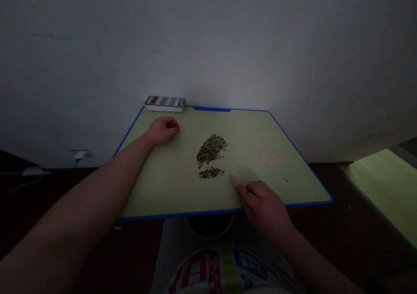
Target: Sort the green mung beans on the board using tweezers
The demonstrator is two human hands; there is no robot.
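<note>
My left hand [163, 130] rests on the left side of the blue-edged board tabletop [176, 194], its fingers curled in with nothing visible in them. Near the front edge, my right hand [263, 203] pinches a small pale flat piece [233, 181], whose exact kind is too dim to tell. The piece points at a small cluster of greenish-brown seeds or grains [211, 173], apart from it. Behind that cluster lies a larger heap of the same grains [211, 149]. To the right, a thin spread of pale grains [269, 156] lies on the board.
A phone [166, 100] lies on a white box [164, 108] at the back left corner, against the wall. A small dark stick [286, 180] lies at the right. Under the front edge sits a round dark container [210, 226]. Another light surface [384, 189] stands to the right.
</note>
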